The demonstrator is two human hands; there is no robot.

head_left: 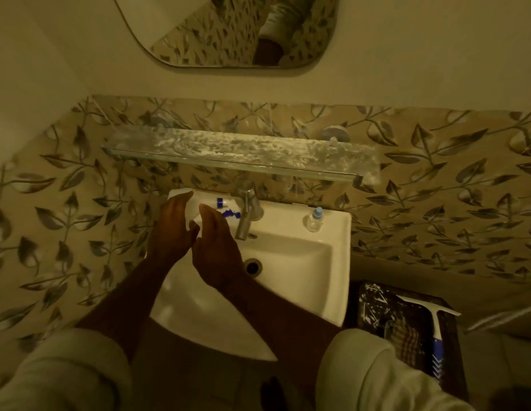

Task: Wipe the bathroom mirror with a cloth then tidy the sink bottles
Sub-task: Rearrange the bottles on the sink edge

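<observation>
A white bottle (pixel 209 206) with blue print rests at the back left corner of the white sink (pixel 335 262). My left hand (pixel 169 229) curls over the bottle's left end. My right hand (pixel 215 247) presses against its front, fingers together, so the bottle sits between both hands. A small clear bottle (pixel 314 220) with a blue cap stands on the sink's back right ledge, apart from both hands. The mirror (pixel 228 31) hangs on the wall above. A checked cloth (pixel 405 339) lies in a dark bin at the lower right.
A metal tap (pixel 247 212) rises just right of my right hand. A smeared glass shelf (pixel 243 151) juts from the leaf-patterned wall above the sink. The dark bin (pixel 374 304) beside the sink also holds a white and blue squeegee (pixel 436 330).
</observation>
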